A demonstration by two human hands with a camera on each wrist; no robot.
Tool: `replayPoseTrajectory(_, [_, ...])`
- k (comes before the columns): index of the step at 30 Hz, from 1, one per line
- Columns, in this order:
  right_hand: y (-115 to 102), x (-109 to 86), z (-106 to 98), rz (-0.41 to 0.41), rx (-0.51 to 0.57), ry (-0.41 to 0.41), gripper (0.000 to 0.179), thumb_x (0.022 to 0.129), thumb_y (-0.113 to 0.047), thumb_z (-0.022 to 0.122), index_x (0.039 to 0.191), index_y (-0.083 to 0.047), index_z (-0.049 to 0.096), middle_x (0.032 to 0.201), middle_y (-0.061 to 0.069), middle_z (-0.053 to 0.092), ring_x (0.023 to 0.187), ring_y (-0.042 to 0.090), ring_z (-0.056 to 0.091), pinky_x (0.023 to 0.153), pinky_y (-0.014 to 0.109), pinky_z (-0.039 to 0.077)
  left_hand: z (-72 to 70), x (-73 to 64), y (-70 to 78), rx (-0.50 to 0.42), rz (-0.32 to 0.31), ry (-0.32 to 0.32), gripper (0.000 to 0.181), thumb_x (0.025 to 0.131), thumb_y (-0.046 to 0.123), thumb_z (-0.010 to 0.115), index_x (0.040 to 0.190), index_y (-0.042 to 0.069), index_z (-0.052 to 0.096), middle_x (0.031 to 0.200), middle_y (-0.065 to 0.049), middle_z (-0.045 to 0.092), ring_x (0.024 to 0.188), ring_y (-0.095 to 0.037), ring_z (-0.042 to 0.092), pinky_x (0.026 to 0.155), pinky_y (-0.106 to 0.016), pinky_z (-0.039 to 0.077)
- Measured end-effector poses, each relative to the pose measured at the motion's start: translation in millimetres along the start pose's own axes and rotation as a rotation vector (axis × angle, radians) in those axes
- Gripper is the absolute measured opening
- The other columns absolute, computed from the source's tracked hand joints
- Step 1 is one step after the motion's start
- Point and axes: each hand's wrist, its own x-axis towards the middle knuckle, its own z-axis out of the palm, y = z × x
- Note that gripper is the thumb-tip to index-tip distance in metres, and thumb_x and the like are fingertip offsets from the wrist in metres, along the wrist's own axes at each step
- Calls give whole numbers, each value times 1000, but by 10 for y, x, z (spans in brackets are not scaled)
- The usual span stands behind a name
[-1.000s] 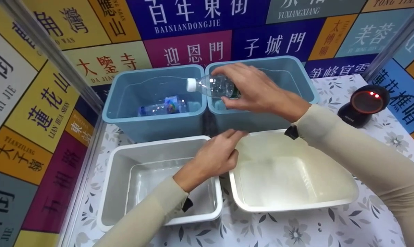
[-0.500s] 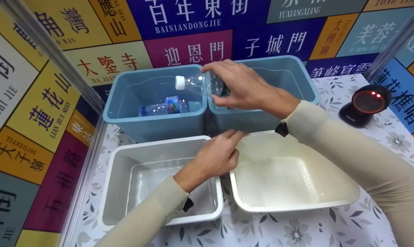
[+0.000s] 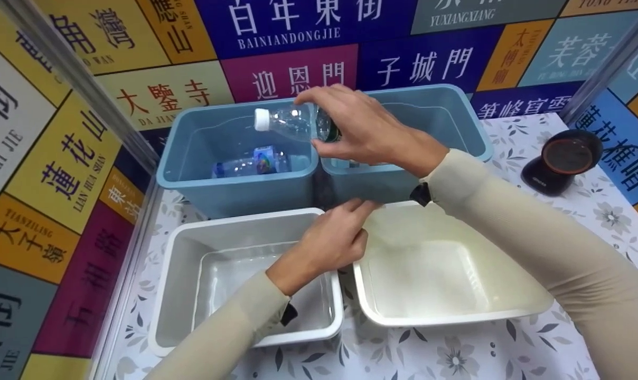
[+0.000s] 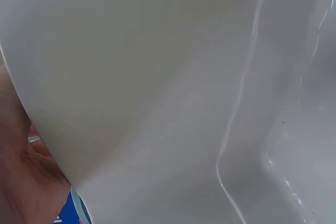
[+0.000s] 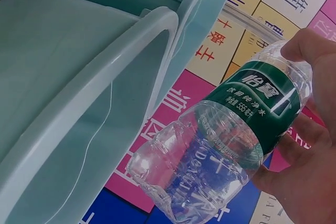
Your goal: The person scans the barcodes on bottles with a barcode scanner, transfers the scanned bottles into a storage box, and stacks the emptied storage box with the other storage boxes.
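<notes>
My right hand [image 3: 358,126] grips a clear plastic water bottle [image 3: 292,122] by its lower part, held sideways with the white cap to the left. It spans the adjoining rims of the left blue bin [image 3: 234,184] and right blue bin [image 3: 446,87]. In the right wrist view the bottle [image 5: 199,161] shows its green label, fingers and thumb round it. A second bottle [image 3: 250,164], with a blue label, lies in the left blue bin. My left hand [image 3: 329,237], fingers loosely curled, is over the adjoining corners of the white bins; in its wrist view it shows beside a bin wall.
In front stand a left white bin [image 3: 163,295] and a right cream-white bin [image 3: 435,320]. A black scanner [image 3: 559,158] is on the flower-patterned table [image 3: 456,353] at the right. Panels with large characters [image 3: 287,68] rise behind and at the left.
My right hand has moved left with the bottle, bringing its cap over the left blue bin. The left hand has stayed in place. The scanner's red lights have gone out.
</notes>
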Motion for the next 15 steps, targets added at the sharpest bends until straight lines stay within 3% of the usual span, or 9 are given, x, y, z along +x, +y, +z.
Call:
replayPoseTrajectory(7, [-17,78,2,21,18,25,62,91,-40,67,146,-23,46,145,-2,55,127,18,51,109,41,45,6,-7,-2,9,20,20,48,90,9,51,138,13,55,118,-3,65,96,-13,62,83,-31,58])
replayPoseTrajectory(12, [-44,130,15,26,40,-7,63,91,-43,67,146,-26,45,145,-2,54,125,19,52,106,41,48,5,-15,-1,34,20,33,44,90,10,53,134,12,57,112,-3,64,90,-13,60,78,-31,57])
replayPoseTrajectory(15, [-58,157,18,14,51,-19,63,90,-45,67,147,-28,45,146,-4,53,126,18,52,107,41,48,5,-3,11,17,19,25,46,90,9,54,136,12,56,116,-3,65,94,-13,62,82,-31,58])
